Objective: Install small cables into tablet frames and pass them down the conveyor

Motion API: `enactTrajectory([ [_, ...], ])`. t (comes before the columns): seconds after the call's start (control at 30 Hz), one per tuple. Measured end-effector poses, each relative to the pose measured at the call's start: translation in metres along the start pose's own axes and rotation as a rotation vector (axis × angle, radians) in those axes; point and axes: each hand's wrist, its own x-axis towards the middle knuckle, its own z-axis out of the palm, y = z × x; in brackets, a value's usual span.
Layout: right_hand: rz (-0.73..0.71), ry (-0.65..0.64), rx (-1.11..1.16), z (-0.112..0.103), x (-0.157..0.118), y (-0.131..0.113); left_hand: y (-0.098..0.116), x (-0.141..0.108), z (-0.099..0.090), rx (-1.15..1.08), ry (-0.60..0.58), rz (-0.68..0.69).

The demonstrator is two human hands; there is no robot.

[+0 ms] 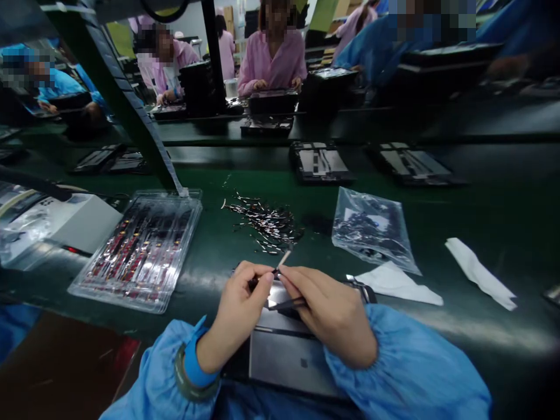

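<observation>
Head view, the only one. Small strip (284,258) is at your fingertips, above the far part of the metal-cased device (291,361) in front of you. L hand (242,303): thumb + index pinching the strip's dark near end. R hand (330,312): fingertips meet yours at the same spot, pinching there too; other R fingers curled, w/ tweezers (286,304) tucked in them. Exact R thumb contact: can't tell, hidden.

Risks (my judgement): strip's tiny, grip's right at its end, so a slip or uneven pull btwn hands could drop it onto the device or bend it. Tweezer tips sit low over the casing; if you roll the R wrist they might scratch it or catch an edge. Loose pile of strips (269,221) lies just beyond your fingers; a dropped pc could get lost among them, or a knuckle could scatter them. Bag (371,227) + white wipe (398,283) lie near your R sleeve, might get dragged if the elbow swings out.

Orientation: strip's pale end points away from you, up + leaning R; long axis diagonal, approx. near-L to far-R. Dark end is twd you, mostly covered by fingertips, so can't tell its full length.
</observation>
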Motion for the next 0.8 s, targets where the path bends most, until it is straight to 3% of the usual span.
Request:
enactTrajectory([
  [0.13,0.009,-0.027,-0.004,0.004,0.000,-0.004,0.001,-0.006,-0.001,0.168,0.053,0.232],
  [0.27,0.006,-0.069,0.048,0.002,0.002,-0.003,0.003,-0.010,-0.002,0.306,0.023,0.380],
  [0.33,0.072,-0.067,0.104,-0.003,0.002,-0.001,0.004,-0.009,-0.004,0.304,0.013,0.359],
  [0.43,0.210,0.010,0.164,-0.015,0.002,0.001,0.006,-0.003,-0.008,0.211,0.029,0.176],
  [0.53,0.189,0.057,0.134,-0.021,0.001,-0.001,0.008,0.002,-0.009,0.116,0.014,0.039],
  [0.67,0.022,0.047,0.069,-0.012,0.001,-0.009,0.009,0.000,-0.004,0.112,-0.017,0.133],
  [0.8,-0.040,0.031,-0.016,0.000,0.000,-0.011,0.009,-0.004,-0.001,0.143,-0.008,0.216],
])
